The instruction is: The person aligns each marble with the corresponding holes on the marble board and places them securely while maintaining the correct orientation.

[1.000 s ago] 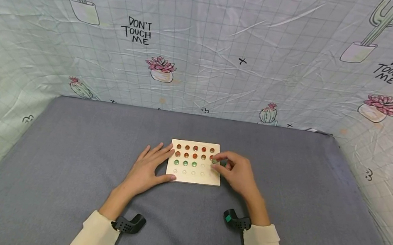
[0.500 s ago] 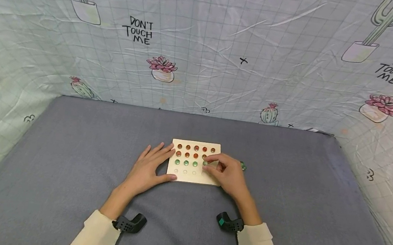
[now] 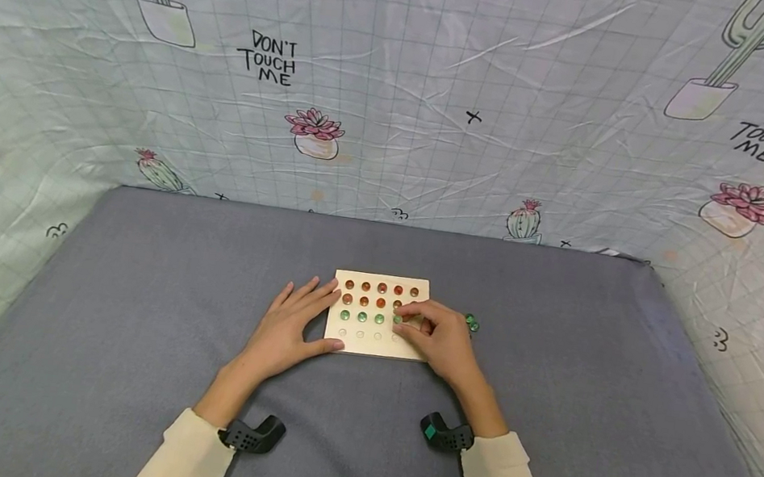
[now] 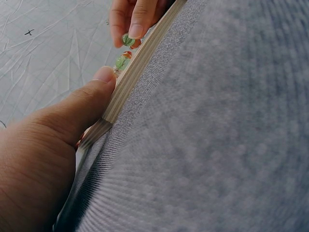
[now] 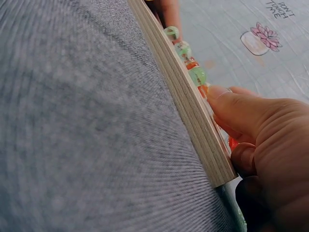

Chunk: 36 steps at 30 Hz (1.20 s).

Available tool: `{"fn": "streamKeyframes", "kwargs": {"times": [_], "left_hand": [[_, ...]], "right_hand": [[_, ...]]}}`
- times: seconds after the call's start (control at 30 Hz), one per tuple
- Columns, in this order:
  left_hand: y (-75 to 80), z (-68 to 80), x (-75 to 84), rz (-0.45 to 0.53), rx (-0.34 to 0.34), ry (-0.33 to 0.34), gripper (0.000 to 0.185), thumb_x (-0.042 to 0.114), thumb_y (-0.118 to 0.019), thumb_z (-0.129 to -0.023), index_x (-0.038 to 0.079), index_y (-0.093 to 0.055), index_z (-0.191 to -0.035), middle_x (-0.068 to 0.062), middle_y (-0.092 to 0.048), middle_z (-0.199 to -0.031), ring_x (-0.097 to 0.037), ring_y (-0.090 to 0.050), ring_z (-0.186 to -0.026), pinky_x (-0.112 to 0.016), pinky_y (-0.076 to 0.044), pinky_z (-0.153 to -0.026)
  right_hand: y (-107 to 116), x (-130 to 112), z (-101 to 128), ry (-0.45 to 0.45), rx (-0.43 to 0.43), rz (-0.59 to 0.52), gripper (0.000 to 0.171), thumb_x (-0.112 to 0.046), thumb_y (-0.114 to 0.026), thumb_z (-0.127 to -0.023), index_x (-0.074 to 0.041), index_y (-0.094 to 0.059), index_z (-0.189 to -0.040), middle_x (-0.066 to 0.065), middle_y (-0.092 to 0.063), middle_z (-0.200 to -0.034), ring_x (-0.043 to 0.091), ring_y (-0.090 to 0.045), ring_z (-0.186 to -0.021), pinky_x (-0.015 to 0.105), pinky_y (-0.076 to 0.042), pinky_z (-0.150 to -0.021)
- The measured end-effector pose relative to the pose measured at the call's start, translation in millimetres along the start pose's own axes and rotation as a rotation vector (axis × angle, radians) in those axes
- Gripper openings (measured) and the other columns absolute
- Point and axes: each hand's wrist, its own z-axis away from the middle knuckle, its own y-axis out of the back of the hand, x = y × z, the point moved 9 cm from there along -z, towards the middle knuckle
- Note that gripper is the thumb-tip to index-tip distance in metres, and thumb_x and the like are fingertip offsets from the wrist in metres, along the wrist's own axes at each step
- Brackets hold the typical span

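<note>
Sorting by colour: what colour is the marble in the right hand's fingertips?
Green marble, pinched by the right hand; clearest in the left wrist view.

Right part of wooden board [image 3: 367,346] covered by right hand [image 3: 437,340]; holes beneath unreadable. Green marble [image 4: 127,40] half hidden by fingertips. Loose marbles [image 3: 471,322] beyond knuckles too small to count

Orange and green marbles [image 3: 361,317] (perhaps glass) fill a pale wooden board [image 3: 367,345].
</note>
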Motion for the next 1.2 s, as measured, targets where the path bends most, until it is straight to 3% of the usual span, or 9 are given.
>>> {"fn": "streamKeyframes", "kwargs": {"times": [1.2], "left_hand": [[-1.5,-0.6,-1.4,0.003,-0.030,0.021,0.081,0.053,-0.069,-0.081,0.015,-0.041,-0.147,0.000,-0.033,-0.153,-0.026,-0.023,-0.142,-0.049,-0.006,-0.116]], "right_hand": [[-1,-12,0,0.109,-0.001,0.045,0.016,-0.010,-0.080,-0.078,-0.011,-0.076,-0.094,0.000,-0.068,-0.088,0.005,-0.039,-0.052,0.022,-0.034,-0.046]]}}
